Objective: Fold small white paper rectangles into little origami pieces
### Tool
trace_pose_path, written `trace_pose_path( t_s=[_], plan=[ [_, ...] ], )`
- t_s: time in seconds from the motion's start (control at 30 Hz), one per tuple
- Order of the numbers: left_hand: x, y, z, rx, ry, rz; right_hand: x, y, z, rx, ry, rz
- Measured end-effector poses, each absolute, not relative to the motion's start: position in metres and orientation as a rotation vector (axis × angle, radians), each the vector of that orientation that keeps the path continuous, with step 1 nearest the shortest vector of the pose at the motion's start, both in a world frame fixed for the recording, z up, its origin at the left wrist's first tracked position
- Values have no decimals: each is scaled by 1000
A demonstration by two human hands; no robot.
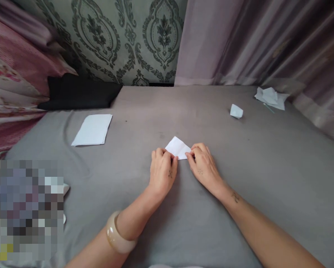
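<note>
A small white sheet of paper (178,147), folded to a triangle-like shape, lies on the grey cloth between my hands. My left hand (163,169) pinches its left corner, thumb along the lower edge. On the opposite side, my right hand (203,163) grips the right corner between thumb and curled fingers. Parts of both corners are hidden under the fingers. The paper's peak points away from me.
A stack of white paper sheets (92,129) lies at left, before a folded black cloth (80,92). To the right sit a small folded paper piece (236,111) and some crumpled papers (270,97). Blurred blocks cover the lower left corner. Curtains (228,41) hang behind the grey-covered surface (267,175).
</note>
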State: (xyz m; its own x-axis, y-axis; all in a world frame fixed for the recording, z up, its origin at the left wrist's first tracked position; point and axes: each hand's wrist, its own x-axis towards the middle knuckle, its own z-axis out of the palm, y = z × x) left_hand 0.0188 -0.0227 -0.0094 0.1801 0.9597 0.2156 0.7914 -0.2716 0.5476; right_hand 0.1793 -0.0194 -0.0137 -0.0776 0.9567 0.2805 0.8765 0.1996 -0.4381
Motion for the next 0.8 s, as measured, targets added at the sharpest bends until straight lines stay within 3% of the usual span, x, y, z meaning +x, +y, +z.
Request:
trace_pose_path(
  t_s=[0.43, 0.8],
  plan=[
    [17, -17, -6, 1978, 1640, 749, 181, -18, -17, -1689, -1975, 212],
    [15, -14, -6, 2213, 1482, 598, 180, -19, -11, -1687, -1959, 249]
  ],
)
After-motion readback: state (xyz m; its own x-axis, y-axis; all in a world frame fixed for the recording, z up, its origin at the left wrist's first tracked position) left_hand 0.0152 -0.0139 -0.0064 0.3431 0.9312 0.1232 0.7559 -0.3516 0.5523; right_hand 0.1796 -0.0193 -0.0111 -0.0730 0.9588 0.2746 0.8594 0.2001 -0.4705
